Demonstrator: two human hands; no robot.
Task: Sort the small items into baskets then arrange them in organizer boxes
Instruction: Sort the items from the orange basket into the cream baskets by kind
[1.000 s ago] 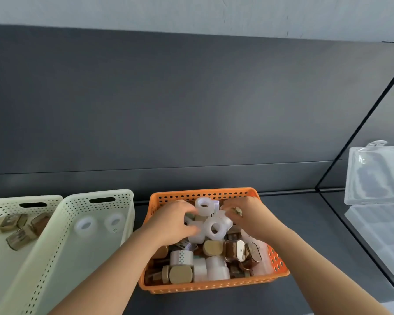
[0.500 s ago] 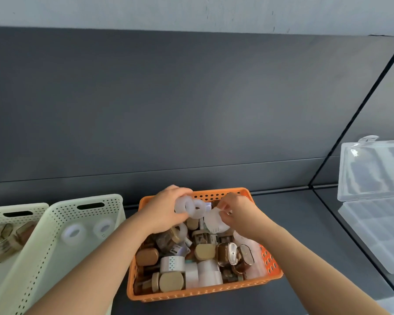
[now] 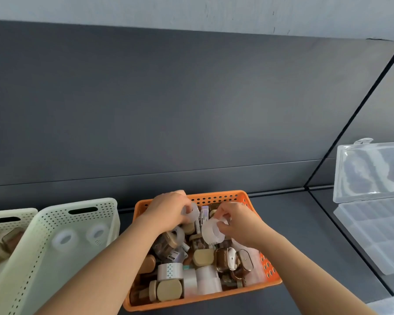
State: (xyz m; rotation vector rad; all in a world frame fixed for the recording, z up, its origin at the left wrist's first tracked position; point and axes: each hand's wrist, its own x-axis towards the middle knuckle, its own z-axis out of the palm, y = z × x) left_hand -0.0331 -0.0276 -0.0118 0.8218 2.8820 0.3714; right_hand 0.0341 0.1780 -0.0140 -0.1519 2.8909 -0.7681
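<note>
we see both hands over the far half of the orange perforated plastic basket (image 3: 216, 197). it sits on the dark grey surface (image 3: 305, 226) and is heaped with white tape rolls, small brown bottles with tan caps and shiny metal-cased pieces. the left hand (image 3: 168, 212) is up near the basket's far rim, its grip curled round a small translucent white tape roll (image 3: 192, 213). the right hand (image 3: 240, 223) is just beside it, its grip pinching a wider white tape roll (image 3: 210, 233) between thumb and fingers, with the roll's open end turned to the left. the two rolls are near each other but apart, both above the heap.

left of the orange basket stands a pale green perforated plastic basket (image 3: 55, 215), and two white ring-shaped rolls (image 3: 64, 239) lie on its floor near the far wall. at the left edge a second pale basket (image 3: 9, 213) holds brown bottles (image 3: 11, 238). well to the right lies a clear plastic organizer box (image 3: 373, 237), its lid (image 3: 371, 171) standing upright behind the divided tray.
</note>
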